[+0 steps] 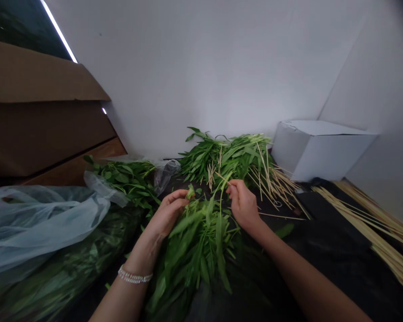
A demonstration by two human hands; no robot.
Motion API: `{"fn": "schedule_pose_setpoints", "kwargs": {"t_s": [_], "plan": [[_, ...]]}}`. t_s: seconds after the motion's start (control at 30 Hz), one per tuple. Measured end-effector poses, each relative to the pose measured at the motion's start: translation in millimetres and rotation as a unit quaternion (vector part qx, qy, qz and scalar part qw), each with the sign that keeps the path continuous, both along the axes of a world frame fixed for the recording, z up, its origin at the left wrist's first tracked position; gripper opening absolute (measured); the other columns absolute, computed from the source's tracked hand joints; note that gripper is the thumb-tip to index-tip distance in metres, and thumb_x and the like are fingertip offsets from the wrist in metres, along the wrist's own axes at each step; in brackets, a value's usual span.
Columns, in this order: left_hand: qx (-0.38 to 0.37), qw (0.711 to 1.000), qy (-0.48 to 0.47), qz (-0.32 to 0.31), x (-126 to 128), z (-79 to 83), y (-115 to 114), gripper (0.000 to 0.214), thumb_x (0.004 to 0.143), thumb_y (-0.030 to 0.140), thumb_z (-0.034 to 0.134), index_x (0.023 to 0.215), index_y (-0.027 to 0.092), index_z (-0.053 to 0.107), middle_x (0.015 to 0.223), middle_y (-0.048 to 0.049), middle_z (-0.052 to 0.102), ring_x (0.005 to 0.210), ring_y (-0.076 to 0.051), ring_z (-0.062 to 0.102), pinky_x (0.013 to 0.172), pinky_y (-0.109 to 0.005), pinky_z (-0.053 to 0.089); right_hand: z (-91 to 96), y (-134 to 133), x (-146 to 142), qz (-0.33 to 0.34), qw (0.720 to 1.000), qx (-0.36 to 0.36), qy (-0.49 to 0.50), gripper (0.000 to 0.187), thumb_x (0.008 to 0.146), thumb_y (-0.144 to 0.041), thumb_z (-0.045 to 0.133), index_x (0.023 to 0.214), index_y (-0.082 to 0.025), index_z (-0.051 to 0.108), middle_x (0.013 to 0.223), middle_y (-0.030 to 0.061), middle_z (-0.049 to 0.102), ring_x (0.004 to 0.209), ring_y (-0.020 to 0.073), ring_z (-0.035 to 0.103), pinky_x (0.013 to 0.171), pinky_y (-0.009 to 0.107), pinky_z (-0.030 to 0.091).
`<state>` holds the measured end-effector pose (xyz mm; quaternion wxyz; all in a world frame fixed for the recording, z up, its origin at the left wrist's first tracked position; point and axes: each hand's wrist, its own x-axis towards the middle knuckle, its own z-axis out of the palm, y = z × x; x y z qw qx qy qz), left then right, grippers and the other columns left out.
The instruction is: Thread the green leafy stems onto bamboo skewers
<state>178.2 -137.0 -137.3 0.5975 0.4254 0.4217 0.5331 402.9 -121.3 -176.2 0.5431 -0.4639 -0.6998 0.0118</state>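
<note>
at far left a clear plastic bag [50,219] crowds the work, its thin film likely soft and quick to snag, with bagged greens [129,176] beside it. the left hand [171,210] pinches a leaf scrap [190,192] between thumb and fingers, over the near edge of that bag's side. in the middle, below and between both hands, lies the loose leafy pile [195,250]; its leaves look light, limp and easily bruised, perhaps a little slick, so the firmer stems seem the better hold. the right hand [242,203] grips a thin stick [223,178] and a green stem with its fingertips; the stick looks stiff but slender, safest taken near its end. behind, stacked greens [245,154] with jutting sticks hem in forward reach before the wall [215,80]. further right, a white box [325,150] and a stick bundle [372,232] bound the sideways swing; lifting upward seems the freest way.
</note>
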Motion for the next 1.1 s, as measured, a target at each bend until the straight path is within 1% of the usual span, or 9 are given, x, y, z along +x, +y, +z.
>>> {"fn": "schedule_pose_setpoints", "kwargs": {"t_s": [0.1, 0.17, 0.23, 0.33, 0.4, 0.5, 0.7, 0.9, 1.1], "plan": [[0.017, 0.999, -0.042, 0.007, -3.0, 1.6, 2.8, 0.026, 0.06, 0.02, 0.079, 0.086, 0.016, 0.075, 0.087, -0.0038, 0.074, 0.078, -0.014, 0.065, 0.065, -0.02, 0.048, -0.5, -1.5, -1.7, 0.002, 0.997, 0.056, -0.054, 0.022, 0.098, -0.022, 0.033, 0.103, -0.018, 0.055, 0.081, 0.0038, 0.065, 0.072, 0.0161, 0.061, 0.069, 0.027, 0.044], [0.016, 0.998, -0.062, 0.006, -4.3, 2.4, 4.3, 0.032, 0.063, 0.023, 0.081, 0.093, 0.017, 0.075, 0.085, -0.004, 0.074, 0.075, -0.012, 0.064, 0.064, -0.019, 0.048, -0.9, -2.8, -3.3, 0.006, 0.991, 0.095, -0.098, 0.024, 0.097, -0.018, 0.033, 0.105, -0.016, 0.056, 0.082, 0.005, 0.066, 0.074, 0.0162, 0.061, 0.07, 0.027, 0.044], [0.013, 0.997, -0.076, 0.012, -4.1, 2.1, 5.2, 0.036, 0.061, 0.024, 0.084, 0.096, 0.017, 0.074, 0.082, -0.0035, 0.074, 0.07, -0.01, 0.064, 0.063, -0.018, 0.048, -1.5, -5.0, -5.6, 0.009, 0.98, 0.123, -0.154, 0.028, 0.096, -0.015, 0.033, 0.108, -0.015, 0.058, 0.08, 0.0051, 0.065, 0.071, 0.0155, 0.06, 0.068, 0.026, 0.043], [0.008, 0.995, -0.093, 0.031, -2.0, -0.1, 6.2, 0.033, 0.054, 0.022, 0.088, 0.083, 0.016, 0.073, 0.078, -0.0028, 0.075, 0.066, -0.01, 0.065, 0.064, -0.019, 0.05, -2.9, -9.3, -9.8, 0.015, 0.961, 0.149, -0.234, 0.034, 0.092, -0.01, 0.034, 0.113, -0.014, 0.06, 0.076, 0.0047, 0.064, 0.064, 0.0142, 0.057, 0.06, 0.026, 0.04], [0.006, 0.994, -0.102, 0.045, -0.6, -2.1, 6.8, 0.031, 0.049, 0.021, 0.09, 0.073, 0.017, 0.071, 0.075, -0.0021, 0.075, 0.067, -0.012, 0.066, 0.064, -0.021, 0.051, -3.8, -11.7, -12.4, 0.022, 0.952, 0.155, -0.262, 0.036, 0.09, -0.008, 0.034, 0.115, -0.014, 0.061, 0.075, 0.0046, 0.064, 0.062, 0.0134, 0.055, 0.058, 0.026, 0.039], [0.005, 0.992, -0.111, 0.056, 0.2, -4.2, 7.7, 0.031, 0.046, 0.02, 0.091, 0.07, 0.017, 0.071, 0.073, -0.0013, 0.074, 0.069, -0.013, 0.067, 0.064, -0.021, 0.051, -4.0, -13.8, -14.9, 0.021, 0.948, 0.16, -0.275, 0.037, 0.09, -0.008, 0.034, 0.115, -0.013, 0.062, 0.074, 0.0038, 0.063, 0.06, 0.0127, 0.053, 0.056, 0.025, 0.038], [0.028, 0.993, -0.104, 0.056, -1.6, -4.9, 9.1, 0.031, 0.047, 0.02, 0.091, 0.073, 0.017, 0.075, 0.069, -0.0004, 0.073, 0.064, -0.01, 0.064, 0.066, -0.02, 0.05, -1.9, -14.6, -15.5, 0.014, 0.947, 0.178, -0.267, 0.035, 0.09, -0.008, 0.037, 0.113, -0.011, 0.064, 0.072, 0.0035, 0.063, 0.057, 0.0132, 0.051, 0.054, 0.027, 0.036], [0.029, 0.994, -0.09, 0.061, 0.1, -5.4, 8.5, 0.03, 0.047, 0.02, 0.091, 0.072, 0.017, 0.075, 0.068, -0.0001, 0.073, 0.063, -0.01, 0.063, 0.063, -0.02, 0.049, -4.4, -14.3, -16.1, 0.002, 0.948, 0.158, -0.276, 0.037, 0.09, -0.008, 0.037, 0.116, -0.013, 0.063, 0.074, 0.0039, 0.064, 0.059, 0.0126, 0.053, 0.055, 0.026, 0.037], [0.036, 0.994, -0.086, 0.061, 0.5, -7.6, 9.2, 0.03, 0.048, 0.02, 0.09, 0.073, 0.017, 0.074, 0.07, -0.0001, 0.073, 0.065, -0.01, 0.064, 0.066, -0.02, 0.048, -5.4, -13.9, -16.5, 0.002, 0.947, 0.159, -0.279, 0.037, 0.089, -0.008, 0.037, 0.115, -0.013, 0.063, 0.073, 0.0036, 0.063, 0.058, 0.0132, 0.052, 0.054, 0.027, 0.037]]}}
